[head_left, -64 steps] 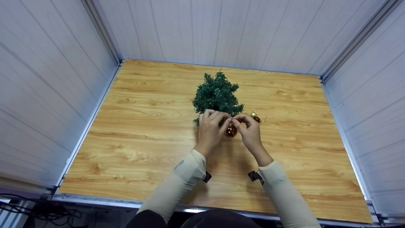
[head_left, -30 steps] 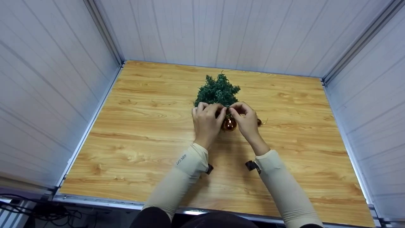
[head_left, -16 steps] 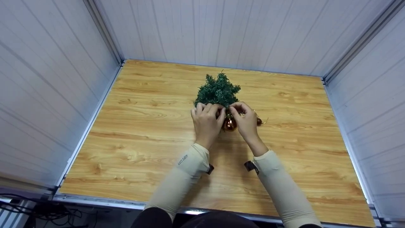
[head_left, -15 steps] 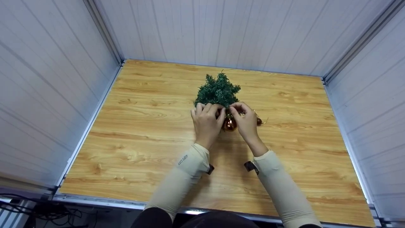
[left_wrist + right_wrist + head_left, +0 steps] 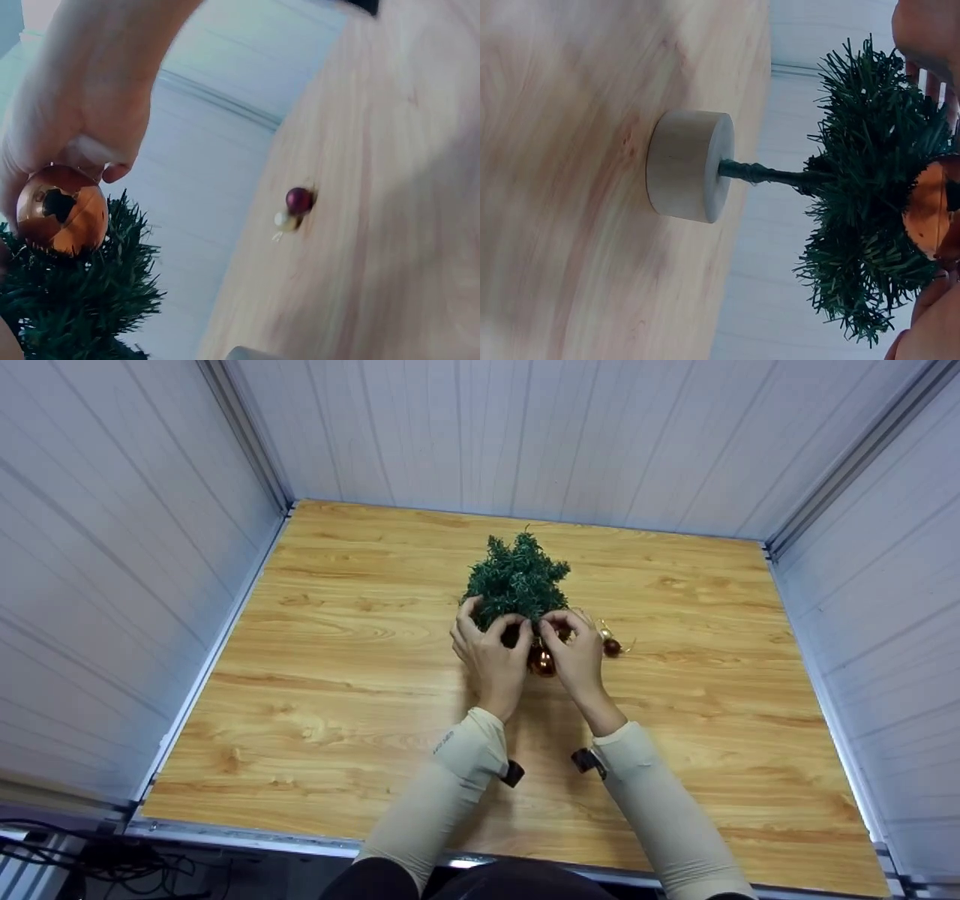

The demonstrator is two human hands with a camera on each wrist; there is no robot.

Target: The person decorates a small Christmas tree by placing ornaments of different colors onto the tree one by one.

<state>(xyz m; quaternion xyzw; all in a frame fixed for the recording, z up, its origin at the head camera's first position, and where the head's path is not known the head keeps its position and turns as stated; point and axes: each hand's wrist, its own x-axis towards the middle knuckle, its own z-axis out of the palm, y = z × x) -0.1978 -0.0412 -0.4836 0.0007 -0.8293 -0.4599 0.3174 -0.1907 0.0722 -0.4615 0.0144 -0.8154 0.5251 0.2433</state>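
Note:
A small green artificial Christmas tree point(image 5: 517, 574) stands at mid-table. It rises from a pale round base point(image 5: 686, 166). Against its near side hangs a shiny copper Christmas bauble point(image 5: 541, 663), large in the left wrist view. My left hand point(image 5: 491, 660) pinches thumb to forefinger just above the bauble, its other fingers spread along the branches. Close by on the right, my right hand point(image 5: 581, 660) pinches at the same spot with thumb and forefinger. The bauble's hanging loop is too small and too covered by fingertips to make out.
Right of the tree, a small dark red bauble point(image 5: 612, 647) and a pale gold one point(image 5: 605, 635) lie together on the wooden table point(image 5: 337, 660). Light panelled walls point(image 5: 480, 435) enclose the back and both sides. Cables point(image 5: 112, 859) hang beyond the front left edge.
Both hands brought the copper bauble forward from in front of the tree to its branches. Since half a second ago the fingertips and bauble have dropped slightly, and the left fingers have spread.

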